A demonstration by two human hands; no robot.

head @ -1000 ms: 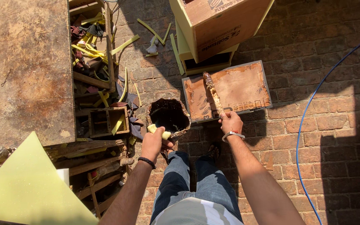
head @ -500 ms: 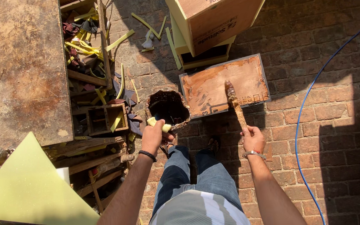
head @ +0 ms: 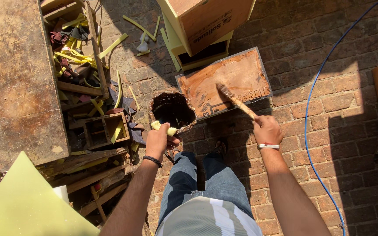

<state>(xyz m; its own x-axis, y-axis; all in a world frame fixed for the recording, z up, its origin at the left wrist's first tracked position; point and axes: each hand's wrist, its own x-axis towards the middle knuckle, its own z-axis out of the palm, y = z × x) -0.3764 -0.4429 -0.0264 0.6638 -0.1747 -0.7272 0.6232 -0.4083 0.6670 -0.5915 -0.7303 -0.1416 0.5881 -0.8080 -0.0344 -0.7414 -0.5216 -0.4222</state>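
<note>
1. Brick paving (head: 311, 113) fills the frame, sunlit at right and shadowed at upper centre; the person's jeans (head: 202, 183) occupy the lower centre.
2. Right hand (head: 267, 130), right of centre, is closed around the handle of a brush (head: 236, 101), whose bristles rest on a glue-coated board (head: 246, 72) lying flat on the bricks.
3. Left hand (head: 159, 140), left of centre, grips a yellow foam pad (head: 163, 127) against the rim of a dark glue can (head: 172, 109), just beside the board's lower left corner.
4. Box (head: 206, 19), top centre, stands behind the board.
5. Worktable (head: 14, 78), upper left; beside it, yellow foam scraps (head: 73, 54) and wood offcuts.
6. Blue cable (head: 311, 105) curves down the right side.
</note>
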